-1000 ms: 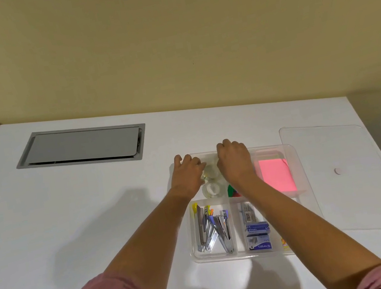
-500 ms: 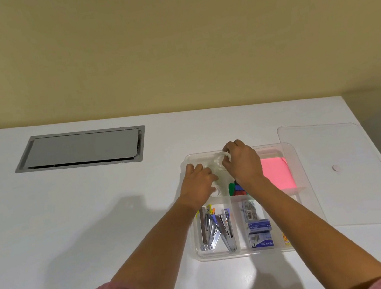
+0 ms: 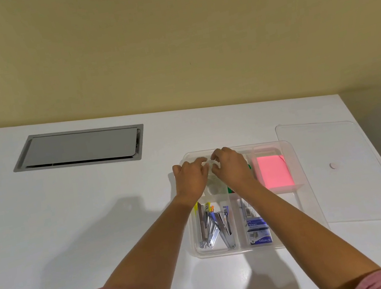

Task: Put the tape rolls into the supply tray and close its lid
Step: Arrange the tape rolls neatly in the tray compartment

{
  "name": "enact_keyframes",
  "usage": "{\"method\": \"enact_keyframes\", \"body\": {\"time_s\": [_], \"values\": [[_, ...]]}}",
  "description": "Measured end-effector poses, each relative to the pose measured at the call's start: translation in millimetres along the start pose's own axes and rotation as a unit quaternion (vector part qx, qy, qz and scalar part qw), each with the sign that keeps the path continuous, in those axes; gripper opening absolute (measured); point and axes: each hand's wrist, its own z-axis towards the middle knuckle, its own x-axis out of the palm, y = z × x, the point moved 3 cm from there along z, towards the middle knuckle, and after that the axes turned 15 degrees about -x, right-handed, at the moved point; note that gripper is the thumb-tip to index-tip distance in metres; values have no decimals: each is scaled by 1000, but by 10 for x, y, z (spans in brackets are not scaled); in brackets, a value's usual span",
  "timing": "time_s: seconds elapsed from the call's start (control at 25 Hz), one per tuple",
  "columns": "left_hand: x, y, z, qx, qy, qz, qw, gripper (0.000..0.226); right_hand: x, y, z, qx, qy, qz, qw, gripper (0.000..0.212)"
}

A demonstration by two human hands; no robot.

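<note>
- Seen from the head camera, both hands reach into the far-left compartment of the clear tray [image 3: 308,202] on the white desk [image 3: 69,216].
- Left hand [image 3: 191,178] has its fingers curled down over the compartment; whether it grips anything cannot be told, since the hand covers what is under it.
- Right hand [image 3: 232,169] has thumb and forefinger pinched narrow on a small clear roll [image 3: 211,163], which sits between the two hands at the far rim.
- Another tape roll [image 3: 213,186] shows only as a pale blur under the wrists, already inside the same compartment.
- Pink notes [image 3: 275,174] fill the far-right compartment; staplers [image 3: 214,226] and staple boxes [image 3: 258,230] fill the near ones.
- Lid [image 3: 341,168] lies flat on the desk just right of the tray, not yet on.
- Risk, as a judgement: the rolls are clear and slippery, so a pinched one could pop out and roll off over the rim.
- Another risk: a roll left standing on edge or stacked may sit above the rim and keep the lid from seating.
</note>
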Motion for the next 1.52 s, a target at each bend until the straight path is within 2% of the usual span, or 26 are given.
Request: {"method": "enact_keyframes", "body": {"time_s": [0.08, 0.2, 0.28, 0.36, 0.44, 0.6, 0.68, 0.76, 0.84, 0.96, 1.16, 1.36, 1.52], "values": [[-31, 10, 17, -10, 8, -7, 1000, 30, 7, 41, 22, 5, -10, 33, 999, 25], [-123, 11, 46, -54, -40, -24, 997, 27, 10, 31, 29, 15, -9, 35, 999, 21], [-194, -3, 50, -85, -78, -50, 992, 26, 53, 40, 34, -22, 58, -57, 996, 20], [-241, -21, 46, -100, -93, -72, 988, 26, 124, 99, 26, -86, 136, -153, 975, 25], [-258, -27, 44, -107, -88, -100, 985, 26, 209, 142, 19, -137, 171, -205, 954, 28], [-281, -11, 54, -103, -61, -168, 979, 28, 320, 177, 24, -176, 188, -260, 931, 26], [-306, 5, 55, -97, -55, -182, 977, 29, 339, 190, 12, -177, 186, -263, 930, 25], [-321, 23, 58, -99, -49, -182, 977, 28, 318, 215, -15, -183, 152, -275, 932, 20], [-328, 27, 64, -98, -54, -139, 984, 24, 212, 240, -59, -178, 107, -289, 935, 13], [-335, 21, 83, -91, -56, -64, 992, 22, 137, 157, -84, -169, 92, -286, 939, 21], [-291, 31, 63, -97, -18, -21, 995, 22, -21, 146, -9, -118, 63, -243, 961, 26], [-191, -76, -23, -12, 14, 153, 988, 25, -96, 134, -8, -101, 50, -235, 966, 27], [-90, -97, -104, 33, 25, 241, 970, 26, -86, 192, -62, -121, 55, -229, 964, 26]]}}
